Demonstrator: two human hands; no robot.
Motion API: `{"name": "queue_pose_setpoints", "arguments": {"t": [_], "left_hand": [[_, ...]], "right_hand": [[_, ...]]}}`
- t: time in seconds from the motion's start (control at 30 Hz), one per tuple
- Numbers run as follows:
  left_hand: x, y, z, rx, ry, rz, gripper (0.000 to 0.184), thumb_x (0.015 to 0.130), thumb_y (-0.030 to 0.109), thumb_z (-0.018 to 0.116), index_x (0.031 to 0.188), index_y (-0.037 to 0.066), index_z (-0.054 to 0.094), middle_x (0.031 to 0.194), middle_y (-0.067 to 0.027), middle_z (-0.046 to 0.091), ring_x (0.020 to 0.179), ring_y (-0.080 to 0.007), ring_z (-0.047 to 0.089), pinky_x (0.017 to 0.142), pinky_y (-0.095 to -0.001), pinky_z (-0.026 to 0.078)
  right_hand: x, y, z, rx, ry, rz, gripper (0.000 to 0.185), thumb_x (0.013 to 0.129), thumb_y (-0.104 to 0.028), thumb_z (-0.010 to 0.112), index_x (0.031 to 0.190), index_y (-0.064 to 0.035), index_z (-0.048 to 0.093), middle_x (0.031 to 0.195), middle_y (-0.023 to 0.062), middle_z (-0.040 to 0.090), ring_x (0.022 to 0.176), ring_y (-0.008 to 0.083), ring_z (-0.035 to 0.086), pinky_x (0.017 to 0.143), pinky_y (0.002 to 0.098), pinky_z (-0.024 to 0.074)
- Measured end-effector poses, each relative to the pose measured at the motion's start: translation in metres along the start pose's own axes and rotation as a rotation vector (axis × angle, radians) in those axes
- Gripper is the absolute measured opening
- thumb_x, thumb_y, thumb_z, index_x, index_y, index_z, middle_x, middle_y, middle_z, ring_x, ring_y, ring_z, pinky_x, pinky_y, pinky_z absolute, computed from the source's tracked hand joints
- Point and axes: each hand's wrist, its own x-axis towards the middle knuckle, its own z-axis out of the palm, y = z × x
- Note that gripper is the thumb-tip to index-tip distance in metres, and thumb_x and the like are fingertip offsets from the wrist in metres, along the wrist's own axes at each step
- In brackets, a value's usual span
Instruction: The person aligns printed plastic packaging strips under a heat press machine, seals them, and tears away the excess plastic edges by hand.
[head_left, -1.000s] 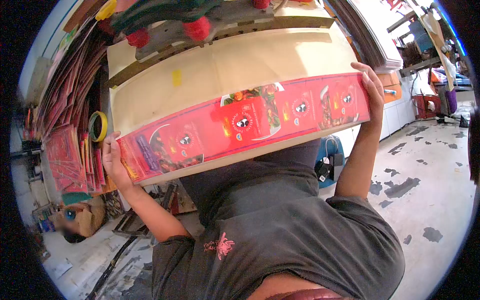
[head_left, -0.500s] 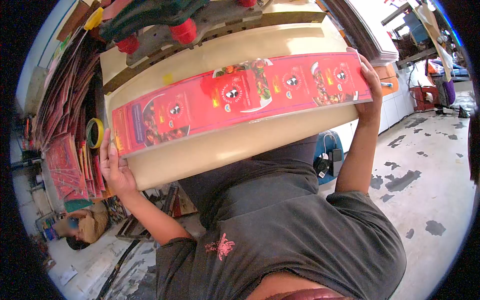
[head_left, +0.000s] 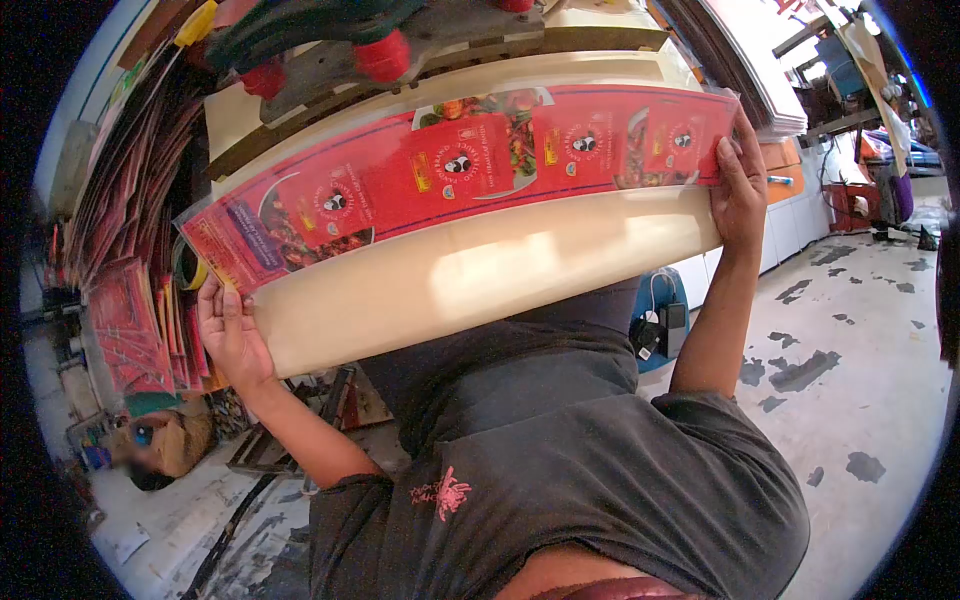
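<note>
A long red printed sheet (head_left: 390,175), with food pictures, panda logos and a clear margin, stretches between my two hands above a cream surface (head_left: 480,275). My left hand (head_left: 235,330) grips its near left corner, thumb on top and fingers partly hidden. At the other end, my right hand (head_left: 738,185) is closed on the right edge, with the thumb in front and the other fingers behind. Whether it is one sheet or several together, I cannot tell. Its left end partly covers a yellow tape roll (head_left: 188,268).
Beyond the cream surface stands a dark green machine part (head_left: 310,35) with red knobs (head_left: 382,60). Stacked red printed sheets (head_left: 130,190) lean at the left, white boards (head_left: 765,75) at the right. A person (head_left: 180,440) is at the lower left.
The sheet has shifted slightly away from me, and its left end now reaches farther left over the tape roll. Its face is tilted differently, and bright light patches show on the cream surface.
</note>
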Motion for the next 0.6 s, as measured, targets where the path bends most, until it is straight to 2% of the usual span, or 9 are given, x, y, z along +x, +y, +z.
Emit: {"name": "queue_pose_setpoints", "arguments": {"t": [0.13, 0.2, 0.33, 0.4, 0.43, 0.5, 0.53, 0.6], "left_hand": [[0.0, 0.0, 0.002, -0.01, -0.028, 0.025, 0.039, 0.098, 0.006, 0.066, 0.135, 0.001, 0.054, 0.118, -0.0037, 0.068, 0.097, -0.0091, 0.064, 0.081, -0.024, 0.052], [-0.002, 0.002, 0.011, 0.026, 0.032, 0.019, 0.039, 0.099, 0.009, 0.067, 0.135, 0.0, 0.056, 0.107, -0.0036, 0.07, 0.091, -0.0092, 0.066, 0.075, -0.0233, 0.051], [-0.005, 0.005, 0.014, 0.121, -0.003, -0.02, 0.041, 0.099, 0.014, 0.068, 0.135, -0.002, 0.058, 0.097, -0.0039, 0.071, 0.081, -0.0086, 0.065, 0.069, -0.0223, 0.049], [-0.011, 0.014, 0.028, 0.377, 0.023, -0.033, 0.045, 0.1, 0.019, 0.067, 0.138, -0.002, 0.057, 0.088, -0.0036, 0.07, 0.072, -0.0077, 0.061, 0.068, -0.0215, 0.046], [-0.012, 0.013, 0.031, 0.377, 0.023, -0.031, 0.045, 0.1, 0.019, 0.067, 0.138, -0.002, 0.057, 0.088, -0.0036, 0.07, 0.072, -0.0077, 0.061, 0.068, -0.0215, 0.046], [-0.011, 0.01, 0.035, 0.398, 0.053, -0.016, 0.044, 0.101, 0.022, 0.066, 0.137, -0.002, 0.058, 0.091, -0.0031, 0.07, 0.072, -0.0064, 0.058, 0.068, -0.0207, 0.044], [-0.011, 0.01, 0.038, 0.397, 0.052, -0.013, 0.044, 0.101, 0.022, 0.066, 0.137, -0.002, 0.058, 0.091, -0.0031, 0.07, 0.072, -0.0064, 0.058, 0.068, -0.0207, 0.044], [-0.011, 0.01, 0.042, 0.374, 0.087, 0.033, 0.045, 0.101, 0.021, 0.066, 0.138, -0.002, 0.057, 0.098, -0.0033, 0.07, 0.073, -0.0058, 0.056, 0.069, -0.0202, 0.044]], "right_hand": [[0.001, 0.0, 0.002, -0.011, 0.01, -0.014, 0.055, 0.102, -0.007, 0.057, 0.153, 0.0025, 0.037, 0.148, 0.0182, 0.051, 0.134, 0.0222, 0.054, 0.113, 0.0371, 0.0449], [0.001, 0.001, 0.003, -0.053, 0.041, -0.009, 0.059, 0.102, -0.011, 0.058, 0.153, 0.0067, 0.035, 0.149, 0.0205, 0.05, 0.134, 0.0245, 0.053, 0.112, 0.0383, 0.0437], [0.002, 0.003, 0.001, -0.098, 0.039, 0.004, 0.059, 0.102, -0.013, 0.059, 0.152, 0.008, 0.035, 0.147, 0.0196, 0.052, 0.133, 0.0235, 0.053, 0.112, 0.0371, 0.0435], [0.002, 0.002, 0.006, -0.225, 0.049, -0.019, 0.058, 0.103, -0.015, 0.059, 0.152, 0.0067, 0.036, 0.138, 0.0186, 0.06, 0.125, 0.0209, 0.059, 0.106, 0.0338, 0.0479], [0.002, 0.003, 0.009, -0.224, 0.048, -0.021, 0.058, 0.103, -0.015, 0.059, 0.152, 0.0067, 0.036, 0.138, 0.0186, 0.06, 0.125, 0.0209, 0.059, 0.106, 0.0338, 0.0479], [-0.001, 0.003, 0.017, -0.323, 0.073, -0.02, 0.054, 0.104, -0.017, 0.059, 0.149, 0.0052, 0.039, 0.126, 0.0181, 0.067, 0.112, 0.018, 0.066, 0.096, 0.0304, 0.0536], [-0.001, 0.004, 0.02, -0.323, 0.074, -0.022, 0.054, 0.104, -0.017, 0.059, 0.149, 0.0052, 0.039, 0.126, 0.0181, 0.067, 0.112, 0.018, 0.066, 0.096, 0.0304, 0.0536], [-0.003, 0.005, 0.022, -0.375, 0.066, -0.009, 0.05, 0.104, -0.017, 0.06, 0.146, 0.0038, 0.042, 0.117, 0.0175, 0.071, 0.102, 0.0156, 0.069, 0.087, 0.0279, 0.0565]]}}
